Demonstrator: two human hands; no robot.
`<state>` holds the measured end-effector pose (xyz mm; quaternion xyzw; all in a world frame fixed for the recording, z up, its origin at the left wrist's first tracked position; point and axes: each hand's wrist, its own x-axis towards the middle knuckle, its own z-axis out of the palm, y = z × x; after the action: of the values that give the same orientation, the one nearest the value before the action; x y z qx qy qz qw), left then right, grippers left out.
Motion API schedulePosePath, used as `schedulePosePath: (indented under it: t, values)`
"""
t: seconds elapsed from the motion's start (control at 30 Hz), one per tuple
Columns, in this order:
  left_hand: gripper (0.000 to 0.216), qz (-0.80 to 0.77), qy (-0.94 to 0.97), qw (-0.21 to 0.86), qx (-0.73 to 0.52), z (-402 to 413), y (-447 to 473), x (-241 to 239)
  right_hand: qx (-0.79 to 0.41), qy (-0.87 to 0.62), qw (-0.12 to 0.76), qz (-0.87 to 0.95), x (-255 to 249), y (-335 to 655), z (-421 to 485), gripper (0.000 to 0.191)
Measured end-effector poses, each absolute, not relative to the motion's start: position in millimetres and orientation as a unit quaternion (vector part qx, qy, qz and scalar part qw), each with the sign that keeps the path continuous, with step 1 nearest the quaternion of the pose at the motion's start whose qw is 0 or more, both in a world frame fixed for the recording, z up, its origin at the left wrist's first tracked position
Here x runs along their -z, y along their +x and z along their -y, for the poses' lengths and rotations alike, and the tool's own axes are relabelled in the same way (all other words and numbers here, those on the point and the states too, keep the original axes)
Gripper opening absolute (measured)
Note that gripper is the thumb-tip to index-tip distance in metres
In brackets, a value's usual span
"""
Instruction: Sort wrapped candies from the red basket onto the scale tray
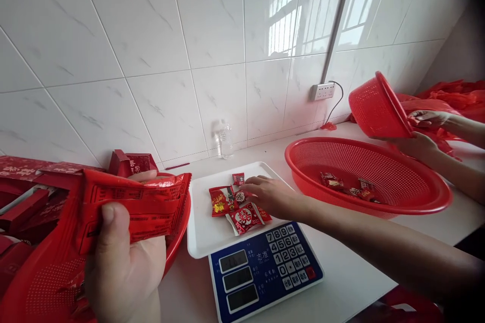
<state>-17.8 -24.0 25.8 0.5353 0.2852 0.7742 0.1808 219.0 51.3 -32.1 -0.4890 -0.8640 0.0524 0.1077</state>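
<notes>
In the left foreground my left hand (pixel 121 267) grips red snack packets (pixel 140 207), the thumb pressed across the front of the printed wrappers. My right hand (pixel 267 196) reaches in from the right over the white tray (pixel 200 239) of a digital scale (pixel 265 272). Its fingers are stretched out and apart, with the tips at a small packet (pixel 240 197). Around them lie a red and yellow packet (pixel 223 202), a red and white packet (pixel 245 218) and a tiny red packet (pixel 238 178). The fingertips' exact contact is partly hidden.
A red basket (pixel 176 242) stands behind my left hand, near red boxes (pixel 22 176). Right of the scale, a wide red basket (pixel 424 201) holds several packets. Beyond it, a co-worker's hands (pixel 420 144) hold a tilted red basket (pixel 373 108). A clear bottle (pixel 226 141) stands by the wall.
</notes>
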Motion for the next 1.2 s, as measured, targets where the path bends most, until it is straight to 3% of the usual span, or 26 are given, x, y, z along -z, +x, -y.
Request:
schedulePosePath:
  t: [0.27,0.43,0.63,0.87,1.07,1.2]
  values:
    - [0.020,-0.249,0.497,0.238,-0.797,23,-13,-20,-0.112,-0.416,0.072,0.900,26,212,-20,0.037]
    - [0.021,-0.248,0.482,0.258,-0.800,21,-13,-18,-0.122,-0.411,0.126,0.895,41,219,-42,0.039]
    - [0.017,-0.230,0.485,0.260,-0.803,21,-11,-22,-0.122,-0.452,0.157,0.870,47,238,-72,0.044]
    - [0.016,-0.240,0.486,0.267,-0.797,20,-10,-23,-0.128,-0.519,0.131,0.835,47,258,-88,0.045]
    - [0.022,-0.256,0.508,0.252,-0.783,22,-12,-23,-0.135,-0.503,0.139,0.842,48,248,-98,0.065]
    - [0.022,-0.256,0.500,0.244,-0.790,23,-13,-23,-0.128,-0.521,0.150,0.830,38,236,-106,0.047]
